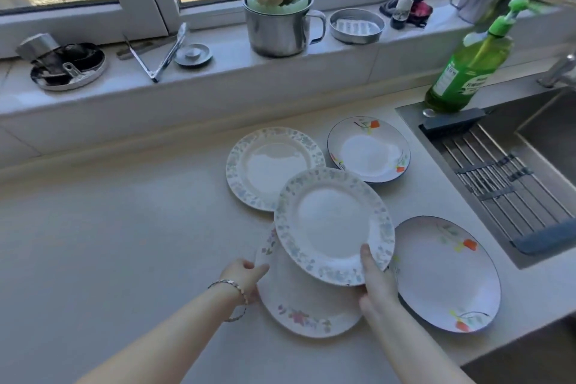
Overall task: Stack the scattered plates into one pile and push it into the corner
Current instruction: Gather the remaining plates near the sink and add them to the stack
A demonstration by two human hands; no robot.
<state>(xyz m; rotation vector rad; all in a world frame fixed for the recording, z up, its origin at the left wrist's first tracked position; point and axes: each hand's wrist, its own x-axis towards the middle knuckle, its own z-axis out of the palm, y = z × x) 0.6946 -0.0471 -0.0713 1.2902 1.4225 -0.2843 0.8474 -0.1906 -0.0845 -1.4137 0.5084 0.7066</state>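
Several plates lie on the pale counter (109, 243). My right hand (375, 284) grips a blue-flowered plate (333, 224) by its near rim, thumb on top, tilted above a pink-flowered plate (308, 309). My left hand (246, 274) holds the left rim of that pink-flowered plate, which rests on the counter. A second blue-flowered plate (268, 162) lies behind, partly covered by the raised one. Two dark-rimmed plates with orange flowers lie flat: one at the back (371, 150), one at the right (445, 271).
A sink with a roll-up drying rack (505, 184) lies at the right, a green soap bottle (467, 68) at its back corner. The window sill (218, 72) holds a steel mug (280, 25), tongs (165, 56), lids and a small tin.
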